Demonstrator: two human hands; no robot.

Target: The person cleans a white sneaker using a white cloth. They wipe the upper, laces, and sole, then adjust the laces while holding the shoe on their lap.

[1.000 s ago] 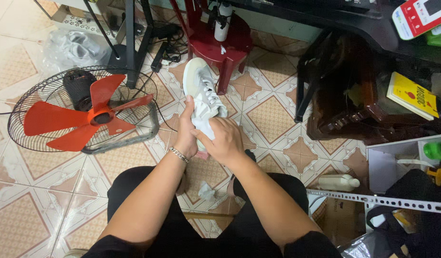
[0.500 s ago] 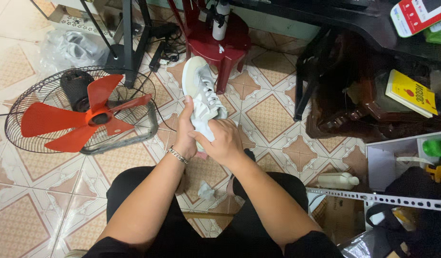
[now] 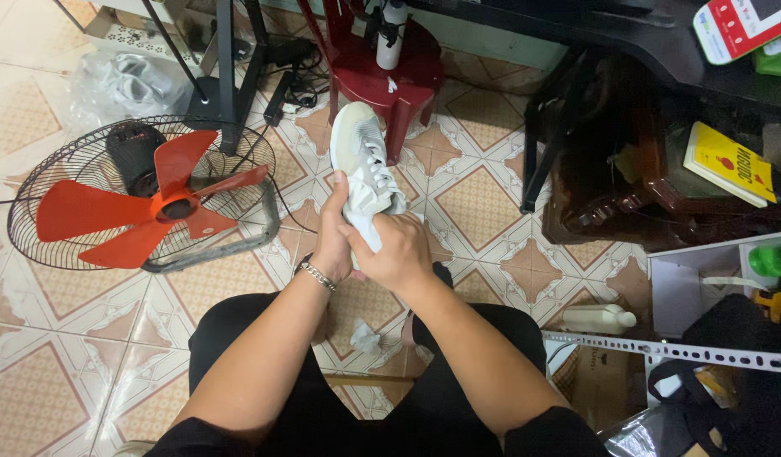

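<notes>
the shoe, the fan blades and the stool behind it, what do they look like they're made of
The shoe, held in the left hand and right hand: pale soft upper, likely knit or synthetic fabric, matte, with white laces. Fan blades: red, smooth, slightly glossy, probably plastic, inside a dark wire cage, likely metal. Stool: dark red, shiny moulded look, probably plastic.

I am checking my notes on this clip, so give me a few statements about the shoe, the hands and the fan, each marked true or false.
1. Both hands grip the white shoe. True: left hand, right hand.
2. The shoe's toe points toward the person. False: it points away.
3. The fan has blue blades. False: they are red.
4. The bracelet is on the left wrist. True.
</notes>
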